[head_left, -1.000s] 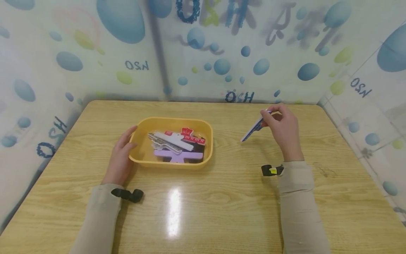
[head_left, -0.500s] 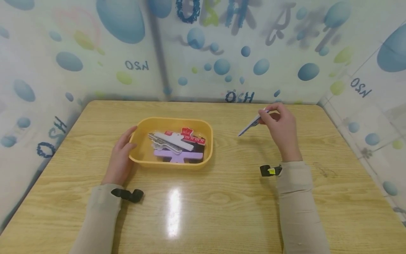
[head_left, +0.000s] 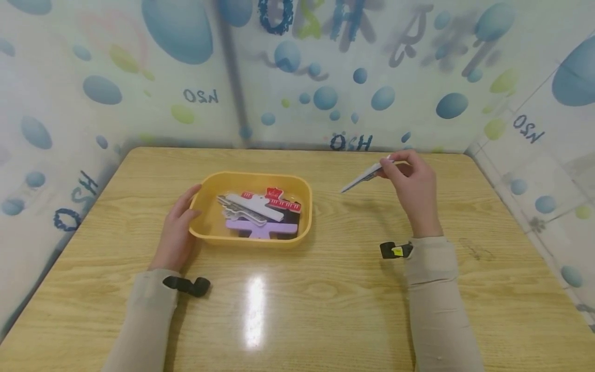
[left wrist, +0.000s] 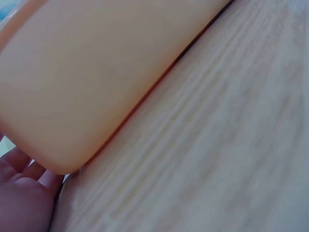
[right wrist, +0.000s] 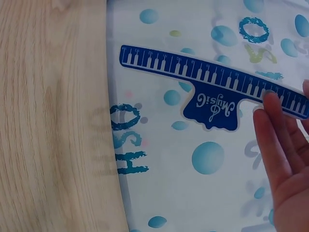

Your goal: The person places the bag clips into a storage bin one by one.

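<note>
A blue music clip (right wrist: 212,101), ruler-shaped with a white piano-key print and a "Music" tab, is pinched by my right hand (head_left: 416,188) near one end. Held above the right back of the table, the clip shows nearly edge-on in the head view, its free end pointing left and down. My left hand (head_left: 174,227) rests against the left end of a yellow plastic basket (head_left: 251,241), fingers relaxed along its corner. Inside the basket lie a red clip (head_left: 274,193), a white clip (head_left: 255,205), a grey clip (head_left: 246,212) and a purple clip (head_left: 260,227), overlapping.
The wood-grain table (head_left: 297,310) meets a patterned wall (head_left: 297,77) just behind the right hand. Something black (head_left: 292,232) lies under the clips in the basket. Black camera straps (head_left: 395,250) sit on both wrists.
The blue clip has swung so its free end sits farther left and higher, with its printed face turned more away. My right hand has shifted slightly left; the left hand and basket stay put.
</note>
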Tool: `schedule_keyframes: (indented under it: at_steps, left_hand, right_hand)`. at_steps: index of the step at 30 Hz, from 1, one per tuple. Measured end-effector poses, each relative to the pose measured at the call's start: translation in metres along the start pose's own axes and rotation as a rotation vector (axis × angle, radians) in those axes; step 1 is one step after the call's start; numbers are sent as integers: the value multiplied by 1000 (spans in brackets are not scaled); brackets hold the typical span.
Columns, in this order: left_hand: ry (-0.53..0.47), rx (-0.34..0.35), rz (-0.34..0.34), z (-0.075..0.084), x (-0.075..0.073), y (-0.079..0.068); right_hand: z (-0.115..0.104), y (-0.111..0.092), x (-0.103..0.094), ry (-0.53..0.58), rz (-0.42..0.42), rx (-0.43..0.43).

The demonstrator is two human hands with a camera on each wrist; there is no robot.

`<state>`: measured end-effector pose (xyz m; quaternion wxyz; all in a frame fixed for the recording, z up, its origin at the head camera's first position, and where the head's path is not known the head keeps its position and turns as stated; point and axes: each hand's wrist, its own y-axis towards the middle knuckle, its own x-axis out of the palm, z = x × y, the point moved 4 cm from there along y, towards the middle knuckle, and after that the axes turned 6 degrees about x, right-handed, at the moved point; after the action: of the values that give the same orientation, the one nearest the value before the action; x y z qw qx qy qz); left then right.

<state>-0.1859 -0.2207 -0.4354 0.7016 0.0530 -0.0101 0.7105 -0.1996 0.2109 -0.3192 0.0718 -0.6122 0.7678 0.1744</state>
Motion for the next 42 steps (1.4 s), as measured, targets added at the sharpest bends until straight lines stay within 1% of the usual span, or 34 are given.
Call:
schedule_keyframes:
  at_steps: [9,16,22,30,35,42]
  left_hand:
    - [3,-1,1,-1,-1,0]
    - [-75,3,9,-2,0,1]
    - [-62,-8,14,-2,0,1]
    - [-48,-1,14,-1,-1,2]
    - [-51,3,10,-1,-1,1]
    - [-44,-2,21,0,0,0]
  right_hand:
    - [-4,-2,1,27,28,-22]
    - [-8,-4,3,70,24,-82]
    - [-8,-4,5,93,18,-105]
    - [-18,-9,9,127,2,-134]
    - [-14,-7,15,162,-19,-163]
    - [-7,-3,22,188,-53,-199]
